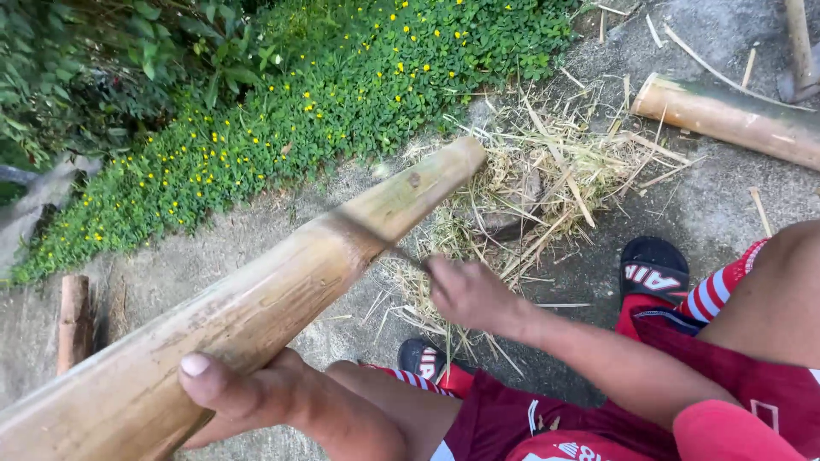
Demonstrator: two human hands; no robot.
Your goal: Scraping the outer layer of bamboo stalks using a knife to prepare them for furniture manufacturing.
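Outdoors, bare concrete ground (pixel 213 256) borders a bed of yellow-flowered groundcover (pixel 342 94). Two bamboo poles show: one long bamboo pole (pixel 256 307) runs from lower left up to the right, its cut end over a heap of dry shavings (pixel 547 179); a second pole (pixel 735 115) lies beyond the heap. The left hand (pixel 248 393) has its grip clamped around the long pole. The right hand (pixel 470 294) is closed on a blurred blade (pixel 376 239) laid across the pole.

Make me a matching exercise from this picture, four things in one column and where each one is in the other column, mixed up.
Things:
1. left hand
2. right hand
3. second bamboo piece
4. yellow-flowered plants

Places:
A. top right on the ground
B. gripping the long bamboo pole near its lower end
C. along the top, beside the pavement
D. at the blade against the pole

Pairs: 1-B, 2-D, 3-A, 4-C
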